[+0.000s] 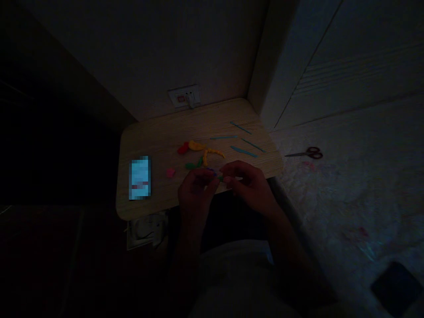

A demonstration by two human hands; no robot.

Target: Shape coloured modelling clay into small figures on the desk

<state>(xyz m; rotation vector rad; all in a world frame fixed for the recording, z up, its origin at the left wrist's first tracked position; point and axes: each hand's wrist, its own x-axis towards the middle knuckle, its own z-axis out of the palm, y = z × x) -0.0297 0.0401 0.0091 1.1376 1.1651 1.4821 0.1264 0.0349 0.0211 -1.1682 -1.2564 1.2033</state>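
At the front edge of the small wooden table (159,201), my left hand (196,187) and my right hand (250,182) meet, with a small green piece of modelling clay (221,178) pinched between their fingertips. Just behind my left fingers lies a purple bit of clay (211,170), partly hidden. Further back are green clay (190,166), an orange-yellow lump (196,145) with twisted strands (215,153), and red clay (183,148). A pink clay piece (170,172) sits left of my left hand. Dim light blurs the finer detail.
Several blue modelling tools (243,151) lie at the table's right. On its left glows a phone screen (139,178). A wall socket (184,96) with a plug is behind. Scissors (306,153) rest on the pale surface to the right.
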